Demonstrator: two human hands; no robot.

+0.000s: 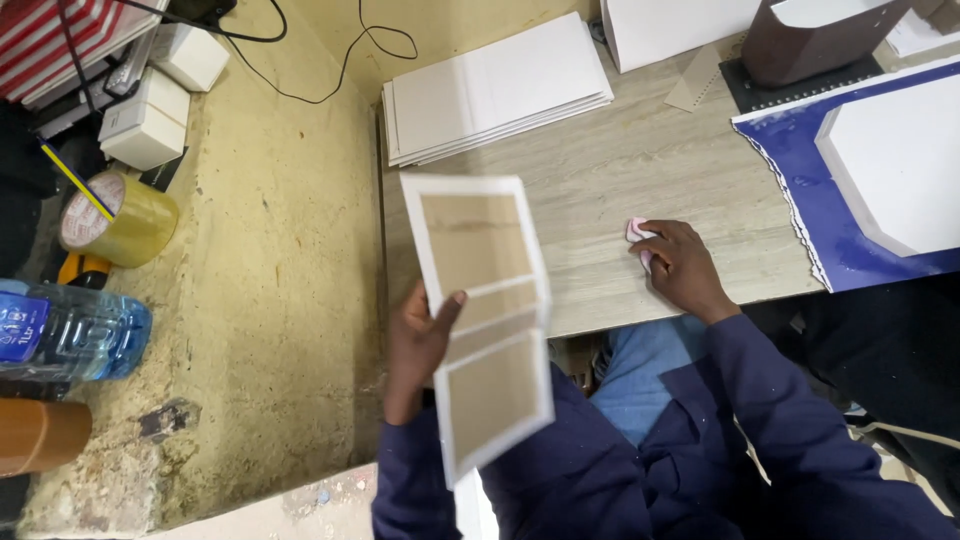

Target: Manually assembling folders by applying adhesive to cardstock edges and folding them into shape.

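Left hand (418,345) raised at 7 o'clock of frame, fingers closed in a pinch on the folded brown cardboard cover with white paper border (485,320); thumb on the near face by the middle fold, other fingers behind, out of sight. Cover held in air off the left edge of the pale wood-grain worktop (620,170), three panels showing, lowest panel bent toward the lap. Judged light and stiff per panel but hinged at the creases, so prone to flop; grip at the centre strip looks soundest. Wrapped paper edges probably mark or tear easily.

Right hand (680,265) at 3 o'clock, flat on worktop, fingers curled over a small pink block (636,229), partly hidden.

Stack of white boards (495,90) at 12 o'clock. Roll of clear tape (118,218) at 9 o'clock on the floor.
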